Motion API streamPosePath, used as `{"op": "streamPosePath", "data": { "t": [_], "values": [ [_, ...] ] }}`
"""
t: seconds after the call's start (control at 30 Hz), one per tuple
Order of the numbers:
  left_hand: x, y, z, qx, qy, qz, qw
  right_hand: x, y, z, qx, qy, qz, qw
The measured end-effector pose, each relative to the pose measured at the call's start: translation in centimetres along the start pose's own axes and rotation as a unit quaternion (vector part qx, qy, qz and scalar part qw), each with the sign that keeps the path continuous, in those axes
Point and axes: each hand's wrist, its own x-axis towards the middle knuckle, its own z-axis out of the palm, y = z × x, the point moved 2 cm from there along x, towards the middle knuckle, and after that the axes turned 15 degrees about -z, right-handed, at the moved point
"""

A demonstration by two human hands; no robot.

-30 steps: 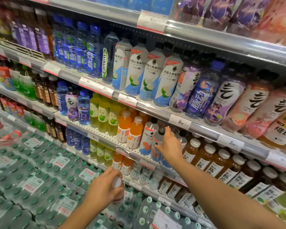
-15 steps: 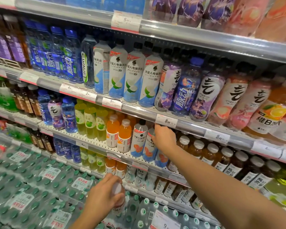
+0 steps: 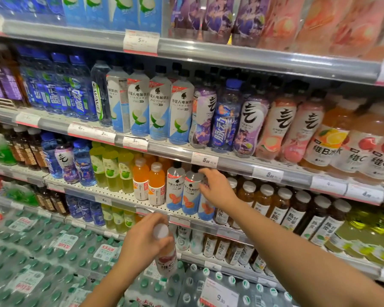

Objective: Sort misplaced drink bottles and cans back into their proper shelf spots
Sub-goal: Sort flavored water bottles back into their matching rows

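While tiered shelves of drinks fill the frame from upper left to right edge, shrink-wrapped packs of green-capped water take up the lower left. On the middle tier, centre of the frame, stand two orange bottles and, just to their right, white-and-blue bottles with an orange fruit picture. Brown tea bottles with white caps run on toward the right. The right hand, reaching in from the lower right, has its fingers curled round the shoulder of one white-and-blue bottle standing on that tier, beside its matching neighbour. Lower, at centre bottom, the left hand grips a white-capped bottle with a pinkish-red label round its neck, held upright in front of the lower shelves, off any shelf.
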Motion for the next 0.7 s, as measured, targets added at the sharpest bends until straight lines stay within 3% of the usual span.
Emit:
{"op": "streamPosePath", "data": {
  "t": [0.07, 0.23, 0.33, 0.5, 0.7],
  "values": [
    [0.2, 1.4, -0.2, 0.001, 0.004, 0.003, 1.0, -3.0, -0.3, -0.9, 0.09, 0.022, 0.023, 0.995],
    [-0.4, 6.5, 0.1, -0.003, -0.001, 0.025, 1.0, -11.0, -1.0, -1.0, 0.238, -0.057, 0.024, 0.969],
    [-1.0, 10.0, 0.8, -0.04, -0.017, 0.04, 0.998, -15.1, -1.5, -1.7, 0.308, -0.057, 0.039, 0.949],
    [-2.3, 16.1, 2.2, -0.08, -0.05, 0.061, 0.994, -19.7, -1.0, -4.1, 0.311, -0.018, 0.055, 0.949],
    [-4.7, 23.4, 4.0, -0.064, -0.065, 0.114, 0.989, -23.7, 0.0, -7.7, 0.292, 0.109, 0.093, 0.946]
  ]
}}
